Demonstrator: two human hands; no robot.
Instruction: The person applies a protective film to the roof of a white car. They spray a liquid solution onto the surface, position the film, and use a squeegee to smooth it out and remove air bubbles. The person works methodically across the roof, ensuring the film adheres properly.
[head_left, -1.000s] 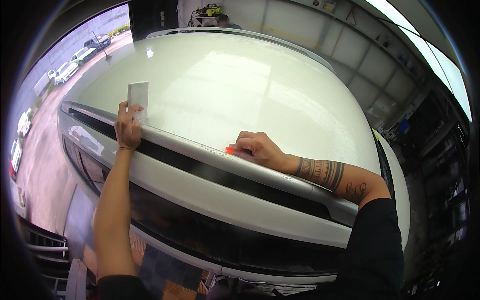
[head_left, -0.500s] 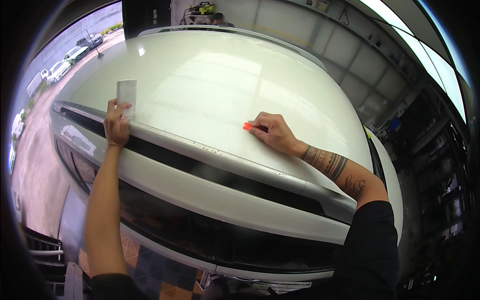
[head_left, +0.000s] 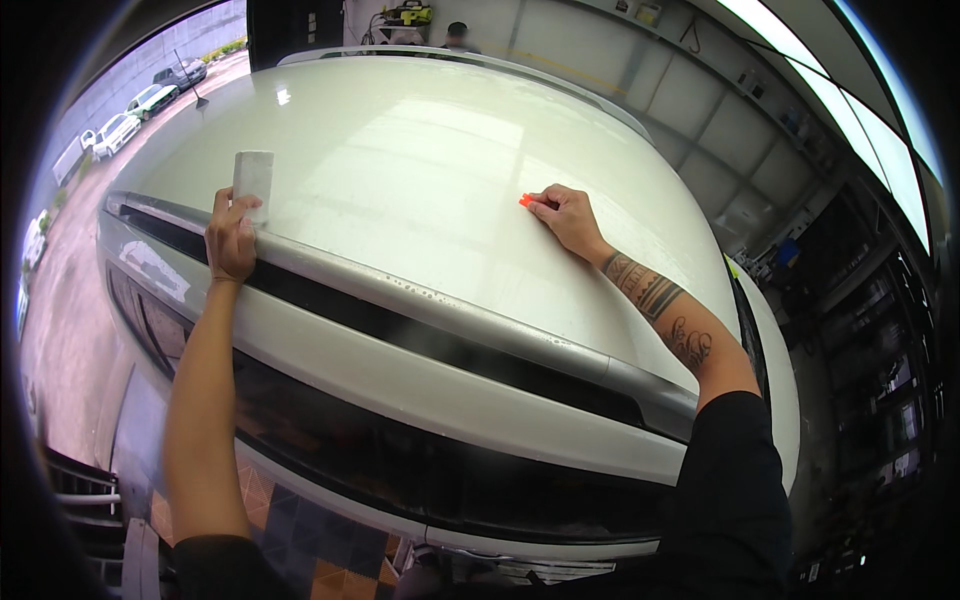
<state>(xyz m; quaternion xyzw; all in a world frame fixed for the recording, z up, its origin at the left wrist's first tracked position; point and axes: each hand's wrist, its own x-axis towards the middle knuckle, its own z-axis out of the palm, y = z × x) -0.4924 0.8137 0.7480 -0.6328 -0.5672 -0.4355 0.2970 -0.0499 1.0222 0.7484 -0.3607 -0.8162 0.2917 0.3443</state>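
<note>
since the earlier frames the right hand (head_left: 565, 212) has travelled up the white car hood (head_left: 430, 150), away from the front edge and toward the middle of the panel, and the left hand (head_left: 232, 235) has stayed close to the front edge on the left side.

the hood fills most of the view; it is glossy and wet, with small drops near its front lip. below it runs a chrome strip (head_left: 420, 300), then a dark grille band (head_left: 440, 345), and below that the bumper. a garage wall with shelves is on the right, and parked cars (head_left: 130, 105) are outside at the upper left. another person stands far behind the hood.

the left hand holds a pale rectangular block (head_left: 253, 180) upright; the fingers are curled and pinching its lower end, and the block stands on the hood just above the chrome strip. the right hand lies flat on the hood, its fingers pressed together around a small orange tool (head_left: 526, 200), of which only the tip shows in front of the fingertips, touching the paint.

to do this step well, i think the orange tool should keep a low angle and even pressure, with overlapping strokes on the wet surface, while the left hand stays firm.
</note>
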